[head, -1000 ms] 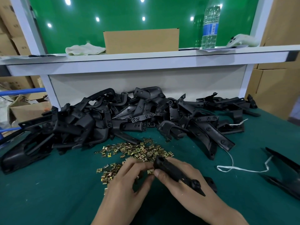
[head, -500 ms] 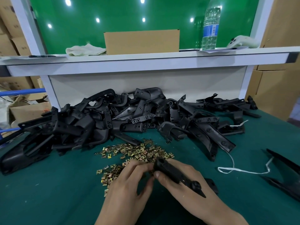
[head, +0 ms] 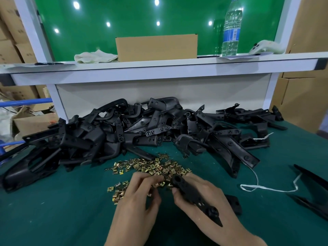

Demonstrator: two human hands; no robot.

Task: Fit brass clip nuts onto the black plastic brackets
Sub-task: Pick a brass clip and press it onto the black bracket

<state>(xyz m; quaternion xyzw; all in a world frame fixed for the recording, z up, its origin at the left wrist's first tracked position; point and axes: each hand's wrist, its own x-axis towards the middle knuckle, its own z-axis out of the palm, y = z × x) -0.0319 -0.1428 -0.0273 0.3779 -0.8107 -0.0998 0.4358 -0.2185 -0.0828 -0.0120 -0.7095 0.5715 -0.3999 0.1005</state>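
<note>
My right hand (head: 205,201) grips a black plastic bracket (head: 191,192) that lies slanted across its palm, with the upper end near the nuts. My left hand (head: 140,197) is just left of that end, its fingertips pinched among the brass clip nuts (head: 152,167); whether a nut sits between the fingers is hidden. The loose nuts lie scattered on the green table (head: 53,210) in front of both hands. A big heap of black brackets (head: 142,132) runs across the table behind them.
A white string (head: 266,188) trails on the table at the right, beside more black parts (head: 312,181) near the right edge. Above the heap a white shelf (head: 159,68) carries a cardboard box (head: 156,45), a cloth and a water bottle (head: 231,27). Cartons stand on both sides.
My left hand has drawn slightly away from the bracket's end and its fingers now pinch over the nuts. My right hand keeps the bracket in much the same place.
</note>
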